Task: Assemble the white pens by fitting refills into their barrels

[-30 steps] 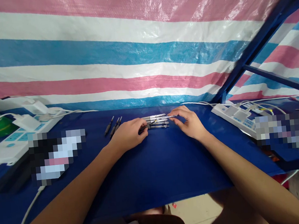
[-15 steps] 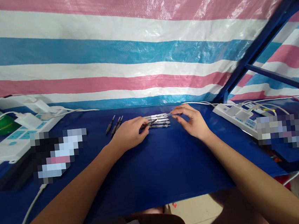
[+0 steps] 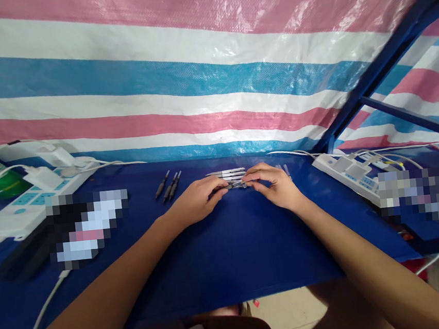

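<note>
Seemingly for fine control, on the blue desk [image 3: 228, 251], the left hand [image 3: 194, 200] and right hand [image 3: 274, 187] meet, their fingertips pinching a slim pen [image 3: 235, 184] between them, just in front of a neat parallel row of pens [image 3: 224, 173].

We log two bare forearms reaching across a blue tabletop [image 3: 228, 251]. The left hand [image 3: 195, 200] and right hand [image 3: 274, 186] close from either side on a slim pen [image 3: 234, 185], their fingers meeting over it and hiding most of it. Just behind lies a row of white-and-silver pens [image 3: 225, 174]. Three thin dark pens [image 3: 169, 186] lie further left, apart from the hands. White power strips [image 3: 25, 210] [image 3: 345, 178] with cables sit toward each side. A pink, white and blue striped tarpaulin [image 3: 180, 75] hangs beyond, against a blue metal frame [image 3: 373, 72].
</note>
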The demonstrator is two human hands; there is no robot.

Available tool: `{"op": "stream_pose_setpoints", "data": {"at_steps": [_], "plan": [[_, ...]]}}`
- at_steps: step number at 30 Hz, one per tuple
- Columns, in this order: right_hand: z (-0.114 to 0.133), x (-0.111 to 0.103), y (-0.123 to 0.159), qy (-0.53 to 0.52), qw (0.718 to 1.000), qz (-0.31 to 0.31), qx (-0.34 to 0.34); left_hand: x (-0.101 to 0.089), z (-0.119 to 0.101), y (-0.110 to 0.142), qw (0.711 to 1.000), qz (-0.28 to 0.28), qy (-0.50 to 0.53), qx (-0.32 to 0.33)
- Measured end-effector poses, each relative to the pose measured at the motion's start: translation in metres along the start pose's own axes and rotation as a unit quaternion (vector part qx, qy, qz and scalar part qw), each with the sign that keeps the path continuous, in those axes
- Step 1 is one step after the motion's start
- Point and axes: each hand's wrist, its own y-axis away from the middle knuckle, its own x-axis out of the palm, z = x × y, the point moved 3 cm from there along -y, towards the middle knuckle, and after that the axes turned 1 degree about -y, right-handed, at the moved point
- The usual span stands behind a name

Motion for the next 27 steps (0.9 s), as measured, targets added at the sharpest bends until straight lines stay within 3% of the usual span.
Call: {"op": "stream_pose_setpoints", "data": {"at_steps": [7,15,20,24,27], "plan": [[0.003,0.000,-0.001,-0.062,0.998,-0.012,0.026,0.008,0.002,0.000,0.992,-0.011,0.098,-0.074],[-0.008,0.012,0.005,-0.163,0.973,0.036,0.158,0.007,0.004,-0.001,0.989,-0.066,0.133,-0.029],[-0.009,0.015,0.005,-0.178,0.969,0.028,0.167,0.005,0.006,-0.001,0.989,-0.086,0.109,-0.053],[-0.007,0.014,0.006,-0.162,0.968,0.081,0.174,0.006,0.007,-0.001,0.987,-0.086,0.124,-0.049],[-0.008,0.013,0.005,-0.177,0.968,0.056,0.168,0.006,0.008,0.000,0.987,-0.092,0.125,-0.051]]}}
